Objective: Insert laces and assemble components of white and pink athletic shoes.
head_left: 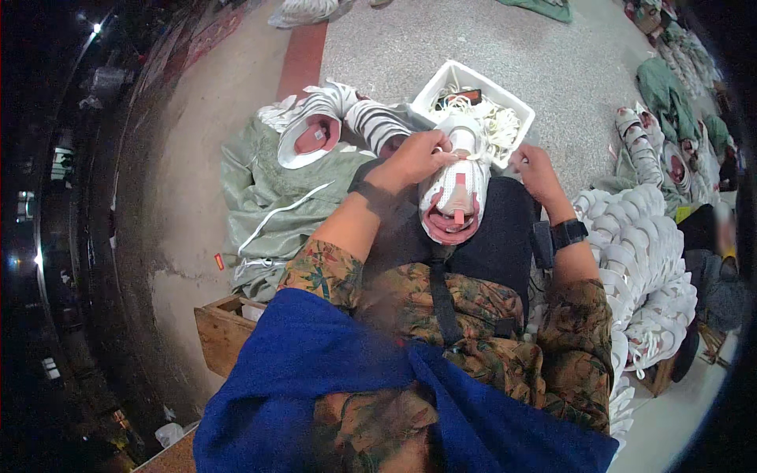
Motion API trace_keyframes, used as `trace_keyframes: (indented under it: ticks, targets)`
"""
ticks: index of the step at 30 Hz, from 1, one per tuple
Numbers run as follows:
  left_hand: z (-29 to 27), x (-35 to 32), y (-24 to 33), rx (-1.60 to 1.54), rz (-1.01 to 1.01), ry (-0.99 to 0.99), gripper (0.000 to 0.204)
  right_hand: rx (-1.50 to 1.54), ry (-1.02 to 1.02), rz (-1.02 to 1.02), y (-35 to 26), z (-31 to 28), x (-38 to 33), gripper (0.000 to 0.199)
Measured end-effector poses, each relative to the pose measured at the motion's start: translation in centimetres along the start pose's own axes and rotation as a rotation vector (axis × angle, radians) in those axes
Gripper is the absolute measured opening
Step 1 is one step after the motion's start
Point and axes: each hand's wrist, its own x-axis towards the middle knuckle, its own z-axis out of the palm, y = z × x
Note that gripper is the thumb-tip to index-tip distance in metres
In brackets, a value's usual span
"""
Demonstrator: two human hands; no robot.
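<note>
A white sneaker [460, 188] with a pink lining lies on my dark-trousered lap, its opening toward me and its toe pointing away. My left hand [419, 159] is closed in a pinch at the shoe's left side, on a white shoelace [456, 154] by the eyelets. Off to the right of the shoe, my right hand [536, 173] is raised with thumb and fingers pinched together. What sits between those fingertips is too small to make out. Just past the toe stands a white box [516, 106] with a heap of loose white laces [498, 130] in it.
Rows of nested white shoes [319, 106] lie on a grey-green sack [264, 173] at left. More stacked white shoes [631, 244] rise close to my right arm. A wooden box [217, 335] stands low at left. Further sacks and shoes [666, 94] line the far right.
</note>
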Motion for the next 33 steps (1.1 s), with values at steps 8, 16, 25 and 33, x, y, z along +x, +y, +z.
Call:
trace_keyframes:
  ticks: [8,16,25,33]
  targets:
    - [-0.2,-0.5,-0.4,-0.096,0.035,-0.014,0.021,0.336,0.244,-0.278,-6.9,2.6,0.1,0.021]
    - [-4.3,-2.4,-1.9,0.046,0.095,-0.042,0.019,-0.046,0.113,-0.194,-7.0,1.8,0.4,0.008]
    - [-14.8,-10.9,-7.6,0.099,-0.017,-0.118,0.015,-0.306,0.561,-0.116,13.9,-9.2,-9.4,0.019]
    - [-18.3,-19.0,-11.3,-0.181,-0.300,0.103,0.015,-0.785,0.762,0.406,24.7,-29.5,-34.4,0.028]
